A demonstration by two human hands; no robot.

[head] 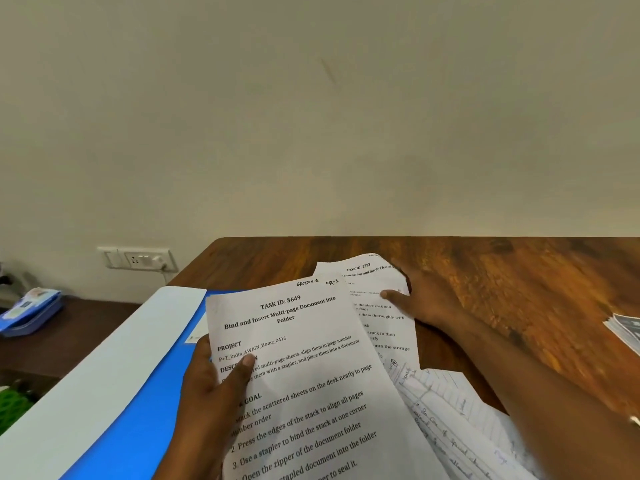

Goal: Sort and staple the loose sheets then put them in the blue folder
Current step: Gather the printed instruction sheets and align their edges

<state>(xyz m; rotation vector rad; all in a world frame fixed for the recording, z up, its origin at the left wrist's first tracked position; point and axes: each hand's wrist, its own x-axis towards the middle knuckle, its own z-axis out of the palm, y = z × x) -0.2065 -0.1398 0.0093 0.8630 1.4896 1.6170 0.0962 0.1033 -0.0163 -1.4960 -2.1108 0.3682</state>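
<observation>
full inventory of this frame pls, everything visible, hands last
Sheet headed TASK ID 3649: 1, white, printed, front centre, held up.
Sheet headed TASK ID 2723: 1, white, printed, behind the first.
Handwritten sheets: count unclear, white, lower right on the desk.
Blue folder: 1, blue with pale flap, left, open.
Desk: 1, brown wood.
Paper stack: 1, greyish, right edge, cut off.
Wall socket: 1, white, left wall.
Blue pouch: 1, far left on a lower surface.
Left hand: grips the 3649 sheet, thumb on top.
Right hand: pinches the 2723 sheet's edge.
</observation>
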